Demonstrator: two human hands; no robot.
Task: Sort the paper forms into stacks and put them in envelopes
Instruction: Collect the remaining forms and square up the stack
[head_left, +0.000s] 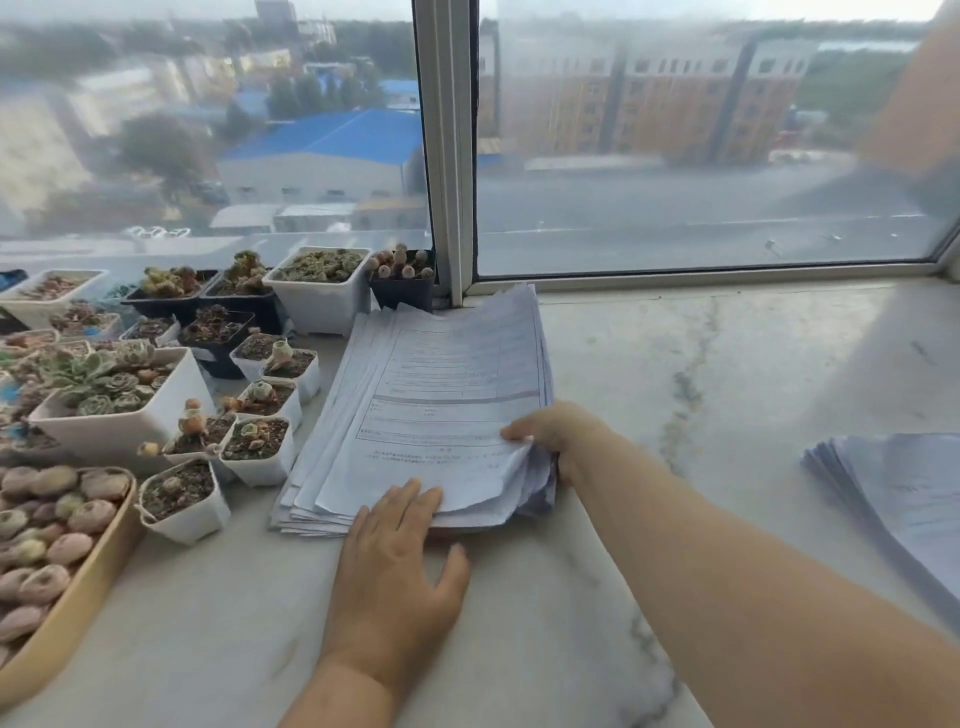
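Head view, looking down at a pale marbled surface (675, 364) under a window (675, 156).

I see the main stack of paper forms (441, 395) lying loosely fanned near the window frame, its far edge against the base of the frame and its left edge just beside the small plant pots.

My left hand (395, 561) lies flat, fingers straight, with the fingertips on the near edge of the stack and the palm on the surface; it grips nothing.

My right hand (558, 436) is at the stack's near right corner, fingers curled around the edges of the sheets, thumb on top, so it holds that corner, which is bent upward slightly.

A second stack of forms (904, 499) lies at the right edge of view, well apart from the first.

Left side: square white and black pots of succulents (249, 374), and a tan tray (78, 597) of rounded pinkish plants.
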